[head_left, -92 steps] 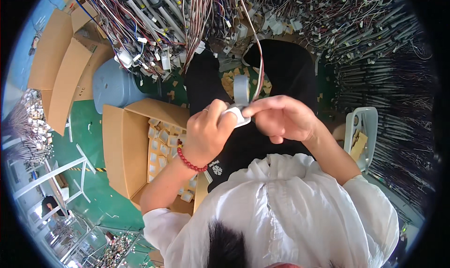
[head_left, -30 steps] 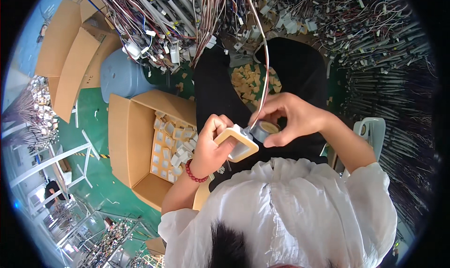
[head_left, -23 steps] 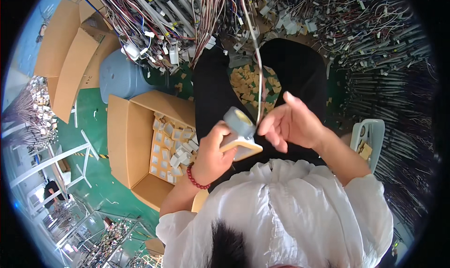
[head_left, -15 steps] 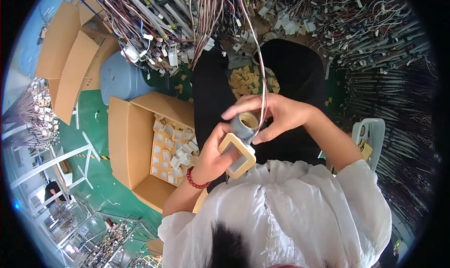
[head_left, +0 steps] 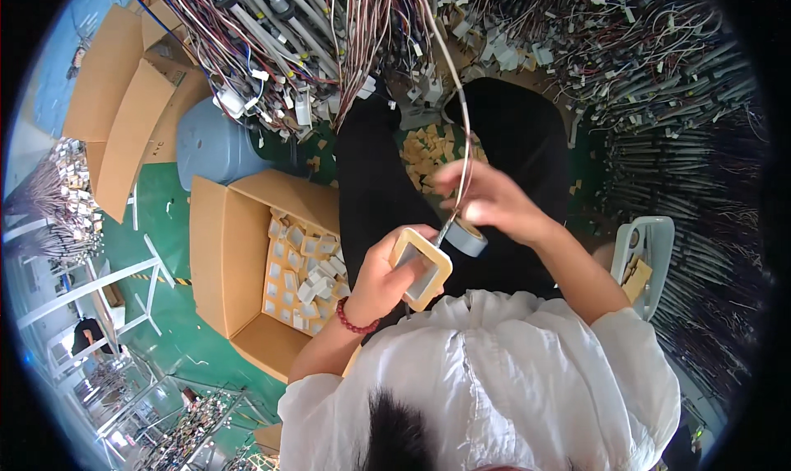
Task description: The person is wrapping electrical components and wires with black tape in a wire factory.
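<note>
My left hand (head_left: 387, 269) grips a small rectangular plate (head_left: 443, 267) with a tan rim and a grey-white middle. A bundle of thin white and brown wires (head_left: 463, 117) drops from above and meets the plate's upper edge. Grey tape (head_left: 466, 240) on a roll hangs beside this joint, tilted, just under my right thumb. My right hand (head_left: 494, 203) is raised around the wires, its fingers bent and smeared by motion. Whether it touches the roll is unclear. A red bead bracelet (head_left: 356, 318) circles my left wrist.
An open cardboard box (head_left: 212, 257) of similar plates stands at the left, near a blue-grey stool (head_left: 216, 141). Dense wire harnesses (head_left: 659, 75) fill the far side and right. Tan scraps (head_left: 428, 154) lie between my legs; a white plastic container (head_left: 659, 265) stands at the right.
The tape roll has swung from above the plate to its right and turned over. My right hand has shifted slightly right and down; my left still grips the plate.
</note>
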Action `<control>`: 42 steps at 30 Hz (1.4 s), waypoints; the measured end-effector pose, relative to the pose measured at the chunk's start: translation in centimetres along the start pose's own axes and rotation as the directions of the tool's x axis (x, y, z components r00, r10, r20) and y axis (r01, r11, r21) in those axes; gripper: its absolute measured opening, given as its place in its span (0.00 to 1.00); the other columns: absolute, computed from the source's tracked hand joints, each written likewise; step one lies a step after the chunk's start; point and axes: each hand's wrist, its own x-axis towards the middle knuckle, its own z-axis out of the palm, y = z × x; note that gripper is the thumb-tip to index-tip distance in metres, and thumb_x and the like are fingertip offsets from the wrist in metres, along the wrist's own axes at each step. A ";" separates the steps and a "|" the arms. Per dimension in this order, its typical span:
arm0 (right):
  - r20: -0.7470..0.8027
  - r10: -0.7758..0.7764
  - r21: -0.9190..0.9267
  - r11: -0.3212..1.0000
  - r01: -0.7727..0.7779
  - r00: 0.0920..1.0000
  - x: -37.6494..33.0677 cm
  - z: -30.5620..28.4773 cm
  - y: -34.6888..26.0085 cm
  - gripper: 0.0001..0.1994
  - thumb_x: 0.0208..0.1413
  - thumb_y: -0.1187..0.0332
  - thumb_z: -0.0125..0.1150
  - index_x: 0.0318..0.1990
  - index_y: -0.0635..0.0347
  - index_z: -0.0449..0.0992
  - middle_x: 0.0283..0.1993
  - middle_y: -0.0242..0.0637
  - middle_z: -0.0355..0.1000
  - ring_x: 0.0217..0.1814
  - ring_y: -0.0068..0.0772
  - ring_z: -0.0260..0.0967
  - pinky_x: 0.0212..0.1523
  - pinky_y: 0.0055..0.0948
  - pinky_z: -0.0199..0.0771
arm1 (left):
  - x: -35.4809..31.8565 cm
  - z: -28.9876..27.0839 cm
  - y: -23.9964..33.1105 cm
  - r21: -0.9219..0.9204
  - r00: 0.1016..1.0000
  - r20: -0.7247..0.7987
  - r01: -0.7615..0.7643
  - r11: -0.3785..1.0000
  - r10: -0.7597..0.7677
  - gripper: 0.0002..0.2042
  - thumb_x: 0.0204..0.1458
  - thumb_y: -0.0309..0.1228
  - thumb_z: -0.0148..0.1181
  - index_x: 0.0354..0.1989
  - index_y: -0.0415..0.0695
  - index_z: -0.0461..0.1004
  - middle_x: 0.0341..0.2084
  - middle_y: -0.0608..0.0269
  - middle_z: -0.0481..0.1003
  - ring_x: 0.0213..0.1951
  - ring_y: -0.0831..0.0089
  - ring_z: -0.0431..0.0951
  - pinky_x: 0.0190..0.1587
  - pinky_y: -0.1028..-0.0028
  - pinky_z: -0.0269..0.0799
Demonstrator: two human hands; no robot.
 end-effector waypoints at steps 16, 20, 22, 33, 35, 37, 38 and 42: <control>0.046 0.544 0.014 0.839 -0.545 0.838 -1.1 0.7 -3.5 0.09 0.50 0.69 0.57 0.24 0.67 0.76 0.24 0.35 0.70 0.24 0.22 0.66 0.22 0.21 0.64 | 4.1 -2.1 0.8 0.909 0.665 0.379 -0.397 -0.124 0.644 0.15 0.42 0.18 0.57 0.38 0.49 0.76 0.25 0.62 0.68 0.21 0.64 0.75 0.22 0.67 0.73; 0.294 0.361 0.065 0.917 -0.395 0.885 -5.8 -0.5 -8.1 0.08 0.48 0.70 0.60 0.24 0.69 0.76 0.26 0.39 0.73 0.23 0.27 0.68 0.25 0.23 0.68 | 7.4 -7.5 0.6 0.962 0.600 0.119 -0.266 0.057 0.791 0.10 0.45 0.21 0.58 0.36 0.48 0.75 0.30 0.59 0.73 0.30 0.60 0.77 0.28 0.63 0.75; 0.041 -0.055 -0.401 0.913 0.067 0.998 -7.1 -4.6 -5.7 0.03 0.50 0.75 0.59 0.29 0.66 0.78 0.35 0.41 0.73 0.39 0.32 0.70 0.41 0.29 0.69 | 8.4 -3.1 0.4 0.897 0.746 0.121 -0.364 0.249 0.655 0.21 0.48 0.29 0.62 0.51 0.45 0.66 0.39 0.56 0.73 0.35 0.54 0.77 0.34 0.63 0.76; -0.204 -0.558 -0.965 -0.021 -0.260 0.804 -5.5 -7.3 4.0 0.12 0.42 0.72 0.59 0.39 0.54 0.75 0.59 0.43 0.60 0.61 0.56 0.55 0.58 0.53 0.57 | 20.6 -8.6 0.8 0.877 0.571 -0.249 -0.211 0.433 0.783 0.08 0.45 0.28 0.63 0.35 0.45 0.74 0.32 0.60 0.74 0.36 0.62 0.75 0.36 0.66 0.71; -0.170 -0.549 -0.968 -0.064 -0.243 0.819 -5.2 -6.6 3.6 0.14 0.40 0.70 0.61 0.39 0.54 0.75 0.60 0.44 0.60 0.62 0.57 0.54 0.60 0.58 0.53 | 22.9 -10.5 1.2 0.930 0.452 -0.309 -0.042 0.366 0.837 0.12 0.42 0.29 0.68 0.36 0.47 0.73 0.31 0.61 0.70 0.34 0.61 0.74 0.33 0.65 0.71; -0.151 -0.538 -0.969 -0.085 -0.232 0.830 -5.5 -6.6 3.3 0.17 0.38 0.68 0.63 0.41 0.53 0.75 0.60 0.44 0.59 0.63 0.57 0.53 0.61 0.60 0.50 | 25.3 -10.6 1.5 0.963 0.319 -0.244 -0.028 0.266 0.916 0.13 0.40 0.30 0.70 0.35 0.48 0.75 0.30 0.63 0.70 0.33 0.62 0.75 0.33 0.65 0.71; -0.160 -0.518 -0.960 -0.118 -0.255 0.840 -5.5 -5.9 2.6 0.18 0.38 0.68 0.63 0.42 0.52 0.75 0.60 0.44 0.59 0.63 0.56 0.53 0.61 0.60 0.50 | 26.1 -10.5 1.5 0.959 0.294 -0.262 -0.030 0.283 0.919 0.13 0.40 0.31 0.70 0.35 0.50 0.75 0.30 0.63 0.70 0.33 0.60 0.74 0.33 0.64 0.71; -0.103 -0.536 -0.983 -0.074 -0.169 0.838 -4.0 -3.4 -1.2 0.21 0.37 0.71 0.62 0.45 0.52 0.75 0.58 0.44 0.61 0.63 0.56 0.54 0.62 0.58 0.50 | 27.3 -11.9 1.3 0.949 0.254 -0.314 0.058 0.310 0.915 0.08 0.43 0.31 0.68 0.31 0.50 0.75 0.31 0.62 0.71 0.32 0.58 0.74 0.33 0.64 0.71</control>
